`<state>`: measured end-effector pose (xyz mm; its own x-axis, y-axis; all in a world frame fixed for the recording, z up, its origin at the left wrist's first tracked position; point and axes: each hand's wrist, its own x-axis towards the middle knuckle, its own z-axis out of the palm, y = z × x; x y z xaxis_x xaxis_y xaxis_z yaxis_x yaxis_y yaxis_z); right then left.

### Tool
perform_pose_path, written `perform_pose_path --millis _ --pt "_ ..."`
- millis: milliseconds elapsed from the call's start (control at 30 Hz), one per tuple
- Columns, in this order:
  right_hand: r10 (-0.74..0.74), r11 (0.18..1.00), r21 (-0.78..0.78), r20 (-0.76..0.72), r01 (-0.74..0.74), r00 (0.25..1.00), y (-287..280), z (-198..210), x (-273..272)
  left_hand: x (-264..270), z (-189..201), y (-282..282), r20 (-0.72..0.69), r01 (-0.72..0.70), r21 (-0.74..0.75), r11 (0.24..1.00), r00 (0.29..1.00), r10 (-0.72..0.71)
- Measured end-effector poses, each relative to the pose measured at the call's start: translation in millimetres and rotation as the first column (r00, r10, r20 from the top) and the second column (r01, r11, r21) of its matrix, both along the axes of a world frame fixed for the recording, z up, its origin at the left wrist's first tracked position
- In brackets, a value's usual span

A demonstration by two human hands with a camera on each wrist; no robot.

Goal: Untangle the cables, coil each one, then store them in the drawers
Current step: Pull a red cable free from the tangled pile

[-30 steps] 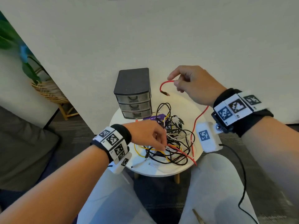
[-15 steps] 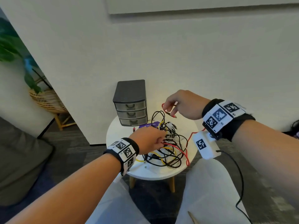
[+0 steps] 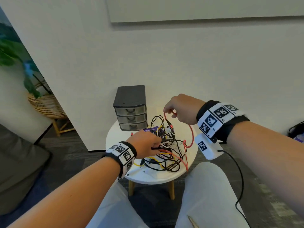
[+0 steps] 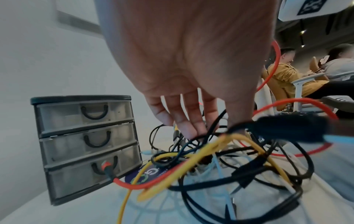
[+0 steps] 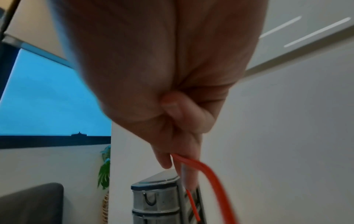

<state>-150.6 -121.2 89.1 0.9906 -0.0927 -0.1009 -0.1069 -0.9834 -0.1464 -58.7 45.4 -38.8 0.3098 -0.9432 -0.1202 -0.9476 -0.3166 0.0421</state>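
A tangle of black, yellow, white and red cables (image 3: 166, 152) (image 4: 220, 159) lies on a small round white table (image 3: 115, 142). At the table's back stands a dark three-drawer unit (image 3: 130, 107) (image 4: 86, 144) (image 5: 159, 201) with all drawers closed. My left hand (image 3: 158, 145) (image 4: 201, 128) presses down into the pile with straight fingers. My right hand (image 3: 166, 111) (image 5: 178, 160) hovers above the pile and pinches the red cable (image 3: 191, 134) (image 5: 210, 174) near one end. That cable's plug dangles below my fingers, and its slack loops down to the right side of the pile.
A purple card (image 3: 151, 129) lies under the cables by the drawers. A wicker plant basket (image 3: 46, 106) and a grey sofa (image 3: 16, 162) stand to the left. The wall is close behind the table. My knees (image 3: 205, 186) sit at its front edge. Seated people (image 4: 277, 75) are far right.
My right hand has come down toward the table with the red cable's end, so the cable now sags in loops. The left hand stays on the pile. My head has tilted up.
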Motion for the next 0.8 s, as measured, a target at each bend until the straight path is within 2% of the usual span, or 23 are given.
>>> perform_pose_path --millis 67,133,233,300,400,500,700,800 --pt "-0.011 0.999 -0.037 0.076 0.014 0.997 -6.1 -2.8 2.4 1.5 0.2 2.5 0.076 0.016 -0.062 0.998 0.997 -0.011" --pt "-0.030 0.998 -0.045 0.160 0.037 0.987 -15.3 -3.4 3.3 4.9 2.8 5.1 0.069 0.024 -0.139 0.990 0.998 -0.015" --pt "-0.096 0.995 -0.008 0.264 0.101 0.960 -31.4 0.4 0.0 10.3 15.7 10.6 -0.079 -0.081 -0.294 0.952 0.995 0.060" --pt "-0.149 0.989 0.048 0.319 0.141 0.936 -41.0 2.1 -2.7 12.3 24.1 13.0 -0.210 -0.174 -0.335 0.926 0.972 0.106" --pt "-0.208 0.977 0.126 0.384 0.172 0.900 -45.3 1.6 -3.2 2.1 22.5 8.4 -0.326 -0.114 -0.167 0.979 0.944 0.054" --pt "-0.282 0.954 0.232 0.465 0.192 0.839 -40.9 3.5 -1.3 -10.1 7.5 1.0 -0.321 -0.050 0.041 0.998 0.945 0.060" --pt "-0.431 0.870 0.476 0.607 0.128 0.668 -37.1 2.5 2.2 -4.2 -8.6 -0.3 -0.207 -0.022 0.041 0.999 0.978 0.030" --pt "-0.526 0.801 0.594 0.634 0.079 0.567 -39.9 1.1 5.3 -2.8 -12.5 3.3 -0.197 -0.022 0.109 0.994 0.980 0.043"
